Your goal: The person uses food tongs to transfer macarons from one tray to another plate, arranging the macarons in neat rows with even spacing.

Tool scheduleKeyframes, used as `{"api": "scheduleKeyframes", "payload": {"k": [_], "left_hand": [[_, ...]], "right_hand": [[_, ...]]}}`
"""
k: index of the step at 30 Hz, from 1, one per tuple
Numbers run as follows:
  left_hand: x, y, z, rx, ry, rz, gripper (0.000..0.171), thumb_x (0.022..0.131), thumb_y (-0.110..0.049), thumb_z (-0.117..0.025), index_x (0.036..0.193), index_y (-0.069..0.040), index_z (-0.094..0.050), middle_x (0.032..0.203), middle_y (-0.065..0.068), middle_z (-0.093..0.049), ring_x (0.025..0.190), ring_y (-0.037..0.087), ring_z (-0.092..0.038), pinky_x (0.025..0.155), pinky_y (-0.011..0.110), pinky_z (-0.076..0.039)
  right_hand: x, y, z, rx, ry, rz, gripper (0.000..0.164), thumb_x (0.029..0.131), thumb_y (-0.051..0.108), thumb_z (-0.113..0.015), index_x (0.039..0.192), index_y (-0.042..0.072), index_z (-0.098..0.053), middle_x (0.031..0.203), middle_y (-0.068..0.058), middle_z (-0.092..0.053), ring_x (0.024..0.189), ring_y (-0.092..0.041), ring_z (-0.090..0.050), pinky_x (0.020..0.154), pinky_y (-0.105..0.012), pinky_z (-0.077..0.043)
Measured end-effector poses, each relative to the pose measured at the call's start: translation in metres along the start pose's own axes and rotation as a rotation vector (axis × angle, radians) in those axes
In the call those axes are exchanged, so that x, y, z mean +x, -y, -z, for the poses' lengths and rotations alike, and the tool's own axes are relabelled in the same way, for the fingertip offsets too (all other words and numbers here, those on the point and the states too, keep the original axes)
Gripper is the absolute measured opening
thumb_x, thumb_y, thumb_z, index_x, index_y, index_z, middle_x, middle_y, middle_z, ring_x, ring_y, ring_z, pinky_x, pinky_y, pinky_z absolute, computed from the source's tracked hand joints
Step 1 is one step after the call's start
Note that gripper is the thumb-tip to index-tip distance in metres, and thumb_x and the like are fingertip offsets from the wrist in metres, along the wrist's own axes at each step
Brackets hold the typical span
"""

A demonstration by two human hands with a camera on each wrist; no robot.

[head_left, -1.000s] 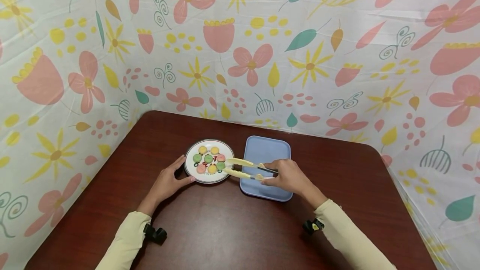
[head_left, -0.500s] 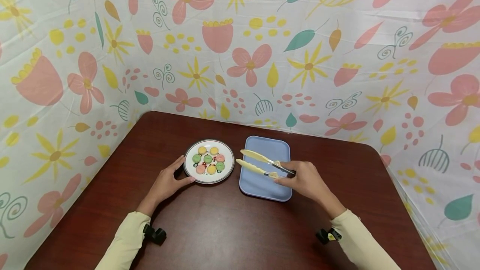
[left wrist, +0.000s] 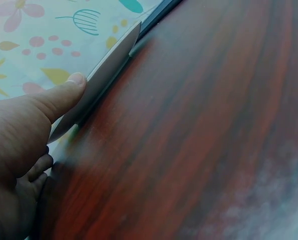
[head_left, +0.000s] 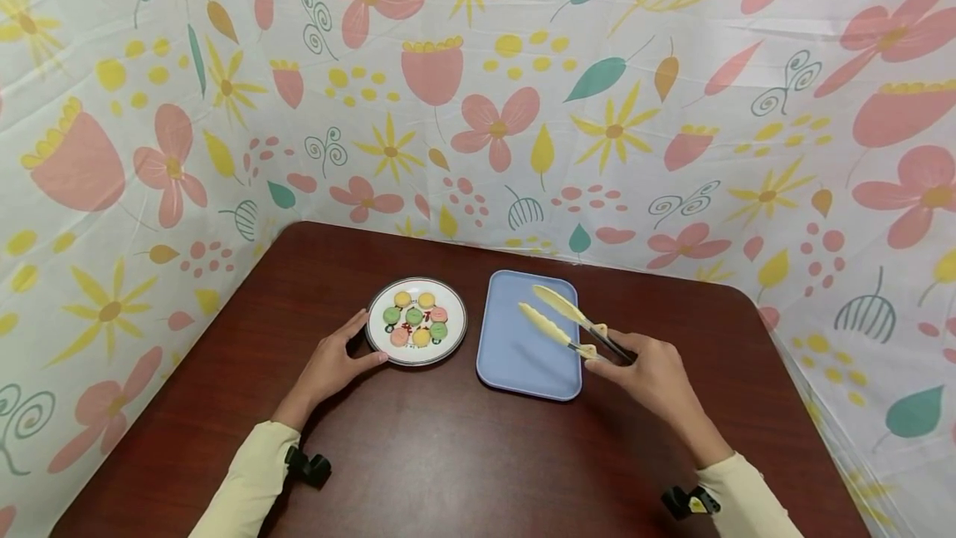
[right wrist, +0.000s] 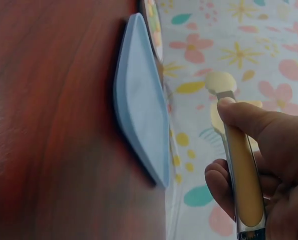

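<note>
My right hand grips a pair of tongs with pale yellow tips and metal arms. The tips stand apart with nothing between them, above the right part of a blue rectangular tray. In the right wrist view, thumb and fingers wrap the tongs' handle. At the left, my left hand holds the edge of a round white plate, its thumb on the near rim and its fingers along the left side. Several small macaron-like cookies, yellow, green and pink, lie on the plate.
Plate and tray stand side by side on a dark reddish-brown table, with a narrow gap between them. A floral cloth hangs behind the table and along its sides. A black camera mount is strapped to the left wrist.
My right hand has drawn the tongs rightward from the plate's right edge to above the tray. The left hand and the plate have stayed in place.
</note>
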State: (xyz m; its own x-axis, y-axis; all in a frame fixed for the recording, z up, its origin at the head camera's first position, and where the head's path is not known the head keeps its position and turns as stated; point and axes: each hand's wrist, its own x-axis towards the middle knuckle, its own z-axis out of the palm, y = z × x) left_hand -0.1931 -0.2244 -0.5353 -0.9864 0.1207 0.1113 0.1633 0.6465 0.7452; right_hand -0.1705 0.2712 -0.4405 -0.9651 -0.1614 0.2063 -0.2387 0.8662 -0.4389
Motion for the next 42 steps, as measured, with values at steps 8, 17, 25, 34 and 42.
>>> {"api": "scheduleKeyframes", "payload": {"k": [8,17,25,34,42], "left_hand": [[0.0,-0.001,0.001,-0.01,0.005,0.005,0.097,0.083,-0.051,-0.082,0.158,-0.007,-0.038,0.165,0.012,-0.034,0.151,0.034,-0.032,0.116,0.057,-0.034],[-0.001,0.0,0.0,-0.011,0.013,0.01,0.098,0.083,-0.052,-0.081,0.158,-0.007,-0.037,0.165,0.011,-0.033,0.151,0.033,-0.031,0.117,0.056,-0.034],[-0.001,-0.001,0.001,-0.019,0.019,0.012,0.099,0.084,-0.052,-0.081,0.159,-0.007,-0.036,0.166,0.01,-0.032,0.152,0.032,-0.03,0.117,0.055,-0.034],[-0.001,0.0,0.0,-0.012,0.007,-0.004,0.099,0.084,-0.052,-0.081,0.158,-0.006,-0.037,0.165,0.012,-0.033,0.151,0.034,-0.031,0.117,0.056,-0.034],[0.0,-0.001,0.0,-0.002,0.005,0.0,0.099,0.083,-0.054,-0.081,0.158,-0.006,-0.037,0.165,0.012,-0.034,0.151,0.033,-0.032,0.117,0.056,-0.034]], "right_hand": [[-0.016,-0.017,0.007,-0.004,-0.1,-0.084,0.072,0.082,0.054,-0.083,0.134,0.005,-0.069,0.07,0.001,-0.064,0.065,-0.018,-0.048,0.054,-0.029,-0.035],[-0.027,-0.031,0.015,-0.025,-0.159,-0.164,0.074,0.078,0.056,-0.085,0.131,0.007,-0.07,0.062,0.004,-0.053,0.062,-0.018,-0.047,0.058,-0.032,-0.035],[-0.032,-0.045,0.017,-0.038,-0.186,-0.236,0.057,0.076,0.061,-0.084,0.096,0.01,-0.069,0.065,0.001,-0.058,0.066,-0.023,-0.05,0.059,-0.034,-0.035],[-0.037,-0.058,0.017,-0.052,-0.213,-0.304,0.065,0.075,0.062,-0.084,0.104,0.005,-0.072,0.064,0.0,-0.061,0.073,-0.034,-0.06,0.067,-0.051,-0.044],[-0.04,-0.075,0.015,-0.049,-0.181,-0.422,0.09,0.076,0.068,-0.08,0.125,-0.006,-0.065,0.086,-0.027,-0.069,0.096,-0.058,-0.059,0.082,-0.069,-0.042]]}}
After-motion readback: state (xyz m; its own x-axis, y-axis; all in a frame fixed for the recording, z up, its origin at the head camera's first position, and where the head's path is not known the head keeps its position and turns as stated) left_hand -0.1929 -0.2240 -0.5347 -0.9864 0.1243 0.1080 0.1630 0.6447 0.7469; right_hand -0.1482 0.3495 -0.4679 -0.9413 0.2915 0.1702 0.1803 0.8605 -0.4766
